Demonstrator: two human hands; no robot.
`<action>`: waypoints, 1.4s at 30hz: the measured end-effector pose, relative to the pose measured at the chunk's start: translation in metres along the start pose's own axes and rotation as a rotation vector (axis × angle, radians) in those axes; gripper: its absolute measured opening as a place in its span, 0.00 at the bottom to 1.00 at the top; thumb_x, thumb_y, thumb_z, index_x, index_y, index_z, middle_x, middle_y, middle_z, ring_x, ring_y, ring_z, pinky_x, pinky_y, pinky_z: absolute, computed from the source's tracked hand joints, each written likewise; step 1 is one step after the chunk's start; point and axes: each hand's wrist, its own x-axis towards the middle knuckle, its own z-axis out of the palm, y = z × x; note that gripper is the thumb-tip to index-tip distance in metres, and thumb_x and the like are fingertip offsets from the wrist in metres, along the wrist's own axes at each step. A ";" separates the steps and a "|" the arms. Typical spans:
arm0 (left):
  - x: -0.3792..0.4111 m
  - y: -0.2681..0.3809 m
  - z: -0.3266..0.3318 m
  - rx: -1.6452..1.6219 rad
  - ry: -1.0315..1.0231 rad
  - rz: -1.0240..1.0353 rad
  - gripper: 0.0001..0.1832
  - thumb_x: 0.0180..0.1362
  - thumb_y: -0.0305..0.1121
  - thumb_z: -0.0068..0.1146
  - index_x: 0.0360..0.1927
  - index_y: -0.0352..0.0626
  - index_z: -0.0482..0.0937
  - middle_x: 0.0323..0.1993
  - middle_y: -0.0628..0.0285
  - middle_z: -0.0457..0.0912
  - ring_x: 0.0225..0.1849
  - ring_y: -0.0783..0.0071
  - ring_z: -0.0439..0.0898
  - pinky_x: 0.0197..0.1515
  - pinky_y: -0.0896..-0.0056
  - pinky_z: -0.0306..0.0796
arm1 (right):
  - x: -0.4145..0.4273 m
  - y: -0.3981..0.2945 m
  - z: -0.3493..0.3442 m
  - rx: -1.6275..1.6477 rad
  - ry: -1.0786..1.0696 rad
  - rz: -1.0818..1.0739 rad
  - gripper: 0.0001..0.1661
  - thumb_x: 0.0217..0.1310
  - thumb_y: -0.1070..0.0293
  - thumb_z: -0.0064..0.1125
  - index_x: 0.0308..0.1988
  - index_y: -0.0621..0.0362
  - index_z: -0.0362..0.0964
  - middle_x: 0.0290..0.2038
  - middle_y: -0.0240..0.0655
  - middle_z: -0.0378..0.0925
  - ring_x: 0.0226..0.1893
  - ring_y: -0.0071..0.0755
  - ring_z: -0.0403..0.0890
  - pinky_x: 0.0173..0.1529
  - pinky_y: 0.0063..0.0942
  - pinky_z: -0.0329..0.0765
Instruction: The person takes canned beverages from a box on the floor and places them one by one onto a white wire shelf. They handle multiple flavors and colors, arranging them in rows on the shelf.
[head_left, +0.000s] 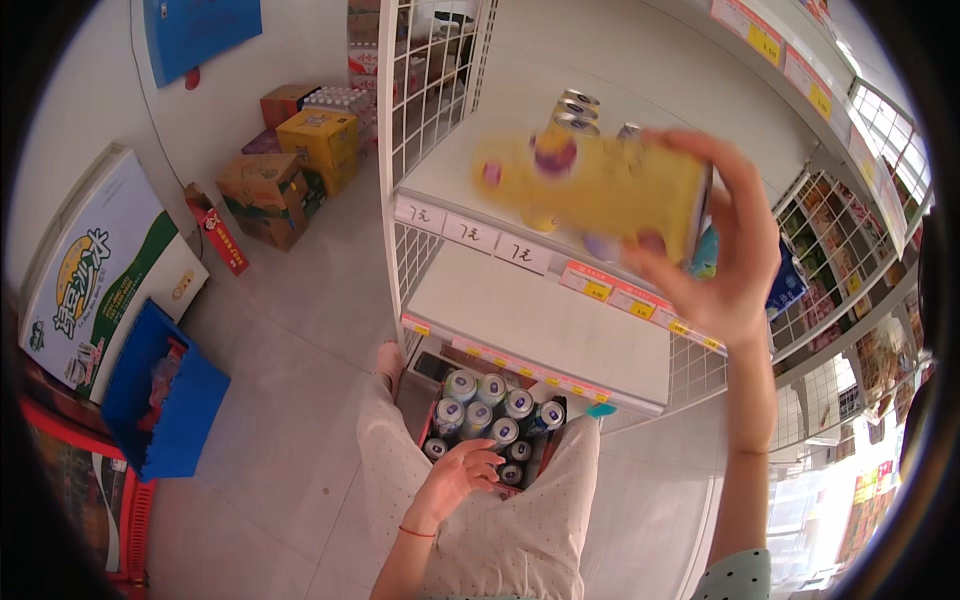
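Observation:
My right hand (720, 240) grips the right end of a yellow drink can (600, 187), which lies sideways in the air above the upper shelf and is blurred. Behind it, a short row of cans (577, 112) stands on that shelf. Fingers spread and holding nothing, my left hand (459, 480) hovers beside a box of upright drink cans (491, 420) between my knees. The lower shelf board (540, 322) lies between the box and the upper shelf.
White wire mesh panels (427, 82) flank the shelves, with price tags (592, 285) along the shelf edge. Cardboard cartons (262, 195), a blue bin (172, 405) and a white freezer (112, 277) stand to the left. Stocked racks (832, 225) are at the right.

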 end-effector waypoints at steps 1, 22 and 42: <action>0.001 -0.003 -0.004 -0.006 0.003 -0.003 0.31 0.60 0.46 0.52 0.60 0.35 0.62 0.51 0.51 0.74 0.46 0.66 0.77 0.47 0.67 0.73 | 0.013 0.007 0.005 -0.092 0.019 -0.013 0.37 0.37 0.70 0.74 0.50 0.62 0.66 0.41 0.38 0.76 0.35 0.31 0.79 0.35 0.22 0.76; 0.048 -0.012 -0.069 0.028 0.232 -0.218 0.28 0.59 0.44 0.51 0.59 0.36 0.64 0.52 0.48 0.73 0.47 0.65 0.77 0.49 0.65 0.71 | 0.154 0.273 0.070 -0.286 -0.439 0.828 0.31 0.35 0.58 0.68 0.36 0.72 0.72 0.33 0.49 0.78 0.23 0.42 0.83 0.23 0.29 0.83; 0.068 -0.036 -0.077 -0.073 0.206 -0.274 0.20 0.62 0.35 0.49 0.56 0.38 0.68 0.51 0.50 0.75 0.44 0.67 0.79 0.48 0.68 0.73 | 0.147 0.298 0.099 -0.279 -0.946 0.917 0.26 0.38 0.66 0.57 0.44 0.61 0.69 0.40 0.44 0.76 0.33 0.43 0.82 0.36 0.33 0.84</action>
